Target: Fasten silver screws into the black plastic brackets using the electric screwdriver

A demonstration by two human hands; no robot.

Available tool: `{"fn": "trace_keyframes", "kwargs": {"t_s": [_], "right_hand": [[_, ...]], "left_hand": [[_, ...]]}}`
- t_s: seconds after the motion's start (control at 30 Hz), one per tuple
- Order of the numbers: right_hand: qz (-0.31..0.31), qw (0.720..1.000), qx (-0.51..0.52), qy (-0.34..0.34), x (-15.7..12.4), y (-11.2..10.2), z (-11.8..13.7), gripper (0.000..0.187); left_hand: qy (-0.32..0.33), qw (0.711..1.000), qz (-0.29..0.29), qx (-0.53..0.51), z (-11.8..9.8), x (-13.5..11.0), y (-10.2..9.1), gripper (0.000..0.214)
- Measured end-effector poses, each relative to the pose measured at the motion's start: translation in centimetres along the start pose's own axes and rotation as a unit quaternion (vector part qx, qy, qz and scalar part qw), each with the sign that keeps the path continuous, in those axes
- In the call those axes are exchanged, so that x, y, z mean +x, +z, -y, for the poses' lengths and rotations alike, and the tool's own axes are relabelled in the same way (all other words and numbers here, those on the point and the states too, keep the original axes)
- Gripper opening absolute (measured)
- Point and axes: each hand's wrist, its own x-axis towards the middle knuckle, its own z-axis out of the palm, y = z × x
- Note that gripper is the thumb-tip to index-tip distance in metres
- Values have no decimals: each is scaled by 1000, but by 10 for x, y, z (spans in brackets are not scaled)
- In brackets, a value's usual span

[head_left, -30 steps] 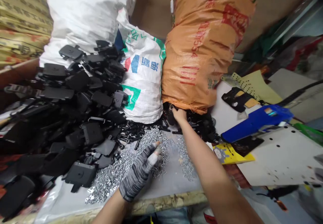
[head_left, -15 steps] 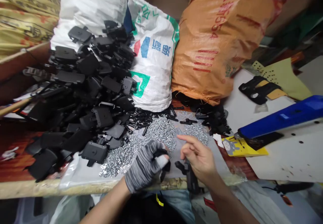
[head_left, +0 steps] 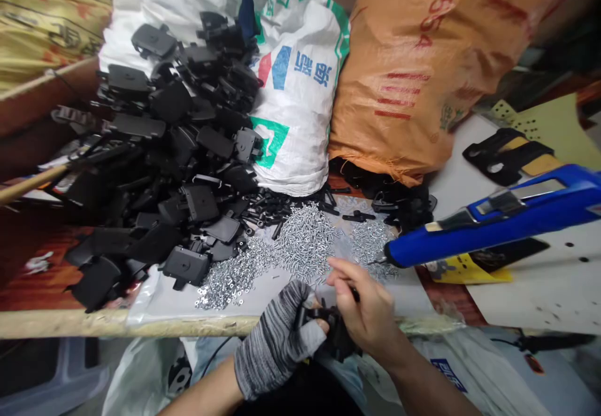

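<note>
My left hand (head_left: 277,341), in a grey striped glove with bare fingertips, is shut on a black plastic part (head_left: 335,334) near the table's front edge. My right hand (head_left: 366,303) is bare and closes on the same part from above. Its fingertips pinch near the part's top, and anything small there is hidden. Just beyond my hands lie a pile of silver screws (head_left: 305,241) and a spread of small silver washers and nuts (head_left: 230,284) on a grey plastic sheet (head_left: 159,297).
A large heap of black plastic parts (head_left: 173,141) fills the left. Behind stand white (head_left: 300,103) and orange (head_left: 399,84) woven sacks. A blue power tool (head_left: 498,216) reaches in from the right above a white board (head_left: 530,297). A white bag (head_left: 469,372) lies below the table's front edge.
Both hands have drawn toward me and closed together on the black part. The view has tilted down, and the blue tool's tip now reaches further left, near the screws.
</note>
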Motion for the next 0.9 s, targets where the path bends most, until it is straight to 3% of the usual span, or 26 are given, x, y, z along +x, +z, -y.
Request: {"fn": "trace_keyframes", "kwargs": {"t_s": [0.1,0.2,0.3,0.4,0.5,0.57,0.73,0.9], "right_hand": [[41,999,20,-3,2,-1,4,40],[106,994,-5,-31,7,0,7,39],[77,995,-56,-37,8,5,7,35],[13,995,-85,-50,2,11,10,34],[-31,993,-62,-91,-2,13,14,39],[-24,994,-53,-92,0,14,15,41],[-3,998,-16,-54,12,17,2,38],[9,998,-6,-62,12,21,-4,41]], "left_hand": [[-28,999,2,-42,7,-3,-3,51],[-16,1000,2,16,11,-5,-9,38],[-8,998,-9,66,15,-7,-11,27],[-26,996,-58,56,21,-7,-9,26],[-34,999,-23,-17,22,-4,-5,32],[-42,998,-7,-40,17,-3,-5,37],[-34,999,-27,5,-6,-3,-18,55],[-37,999,-16,32,-7,-3,-21,42]]}}
